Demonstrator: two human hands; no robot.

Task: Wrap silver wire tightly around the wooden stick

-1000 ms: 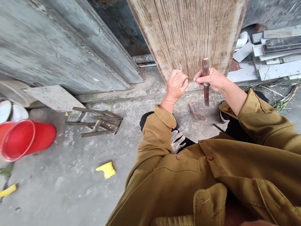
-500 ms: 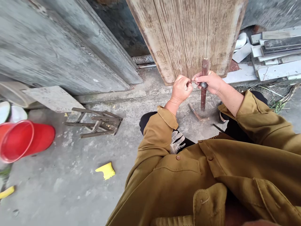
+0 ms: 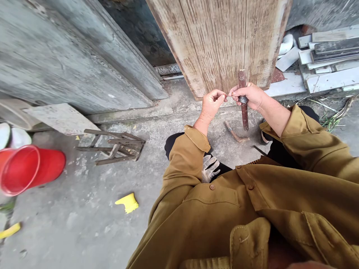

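A reddish-brown wooden stick stands nearly upright in my right hand, whose fingers close around its middle. Dark wire is wound about the stick at that spot. My left hand is closed in a pinch just left of the right fingertips. Whatever lies between its thumb and forefinger is too small to make out. Below the stick, an L-shaped tool with a worn handle rests on the concrete. A whitish glove lies by my left thigh.
A wooden plank panel leans ahead of me. At right are stacked boards. On the left stand a small wooden stool and a red bucket. A yellow scrap lies on the floor.
My left hand has shifted slightly left, its fingers now turned more toward the right fingertips. The stick stays in my right hand, tilted a little differently. The view has moved slightly.
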